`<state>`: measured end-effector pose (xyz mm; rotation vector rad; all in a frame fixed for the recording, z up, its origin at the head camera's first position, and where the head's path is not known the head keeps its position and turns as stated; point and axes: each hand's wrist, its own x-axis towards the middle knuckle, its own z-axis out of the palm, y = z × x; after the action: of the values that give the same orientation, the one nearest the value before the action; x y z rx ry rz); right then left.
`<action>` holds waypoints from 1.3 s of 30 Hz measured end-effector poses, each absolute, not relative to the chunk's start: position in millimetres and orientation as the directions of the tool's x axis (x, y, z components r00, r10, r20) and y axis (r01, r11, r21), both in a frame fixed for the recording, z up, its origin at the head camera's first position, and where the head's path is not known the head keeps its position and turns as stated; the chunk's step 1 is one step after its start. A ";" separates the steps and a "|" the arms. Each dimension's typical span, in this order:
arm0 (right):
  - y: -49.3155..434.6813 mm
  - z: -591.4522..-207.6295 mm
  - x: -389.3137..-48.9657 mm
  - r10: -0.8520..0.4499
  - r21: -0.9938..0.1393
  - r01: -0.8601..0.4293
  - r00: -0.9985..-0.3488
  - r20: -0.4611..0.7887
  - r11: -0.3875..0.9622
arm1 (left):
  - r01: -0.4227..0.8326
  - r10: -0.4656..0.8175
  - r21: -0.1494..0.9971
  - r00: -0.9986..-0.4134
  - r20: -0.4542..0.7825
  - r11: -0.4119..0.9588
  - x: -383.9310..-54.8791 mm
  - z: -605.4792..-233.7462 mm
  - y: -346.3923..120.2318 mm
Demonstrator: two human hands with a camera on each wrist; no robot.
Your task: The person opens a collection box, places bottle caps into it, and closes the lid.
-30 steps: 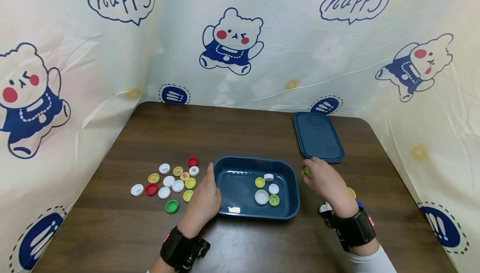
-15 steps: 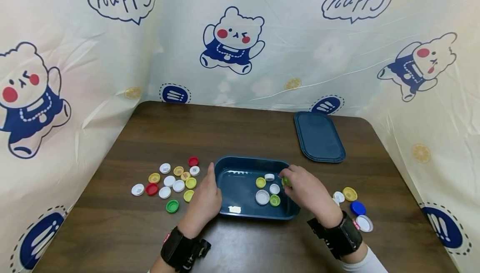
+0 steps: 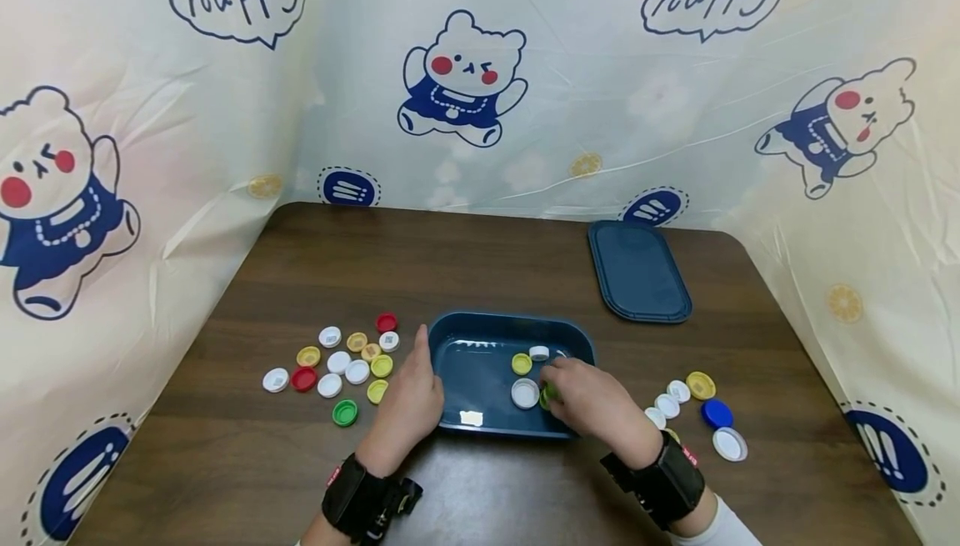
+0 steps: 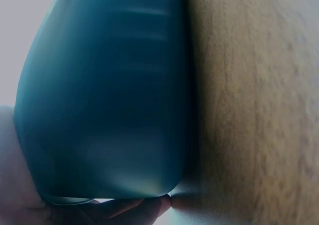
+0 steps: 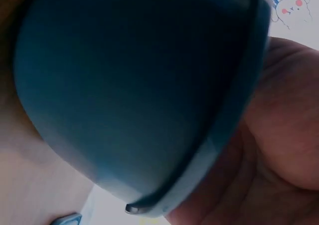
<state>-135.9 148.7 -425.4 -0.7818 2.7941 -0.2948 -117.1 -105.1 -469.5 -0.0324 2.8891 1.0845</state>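
A dark blue tray (image 3: 480, 331) stands mid-table with several bottle caps in its right half, among them a yellow cap (image 3: 521, 363), a small white cap (image 3: 538, 353) and a larger white cap (image 3: 524, 393). My left hand (image 3: 408, 396) lies along the tray's left wall, fingers straight against it; the left wrist view shows fingertips (image 4: 154, 207) at the tray's far corner. Over the tray's right side, my right hand (image 3: 588, 396) pinches a green bottle cap (image 3: 550, 393), partly hidden by the fingers. In the right wrist view the tray wall (image 5: 124, 95) hides the fingertips.
Left of the tray lie several loose caps, including a green cap (image 3: 345, 413) and a red cap (image 3: 303, 378). To the right are a blue cap (image 3: 717, 413), a yellow cap (image 3: 701, 385) and several white ones. A blue lid (image 3: 640, 271) lies at the back right.
My right hand has carried the green cap leftward from beside the tray, over its right rim and down among the caps inside. The left hand has stayed against the tray.
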 end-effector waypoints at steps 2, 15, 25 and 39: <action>147.7 -426.6 -136.0 -0.530 -0.258 -0.478 -0.826 -0.193 0.840 | -0.040 -0.001 0.657 -0.998 -0.059 0.753 -117.2 -469.1 -105.0; 149.8 -427.5 -135.1 -0.548 -0.277 -0.483 -0.799 -0.248 0.830 | -0.038 -0.008 0.671 -0.999 -0.048 0.740 -117.1 -467.7 -103.9; 153.6 -422.1 -129.7 -0.571 -0.275 -0.510 -0.789 -0.227 0.815 | -0.066 -0.029 0.664 -0.997 -0.067 0.745 -116.8 -469.0 -104.4; 211.4 -403.9 -136.9 -0.412 -0.356 -0.417 -0.906 0.093 0.837 | -0.069 -0.030 0.647 -0.997 -0.071 0.759 -117.2 -467.8 -103.7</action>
<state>-136.9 211.4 -403.9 -0.6821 3.0222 -0.5898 -117.2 -103.7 -467.8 -0.0819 2.8936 1.0680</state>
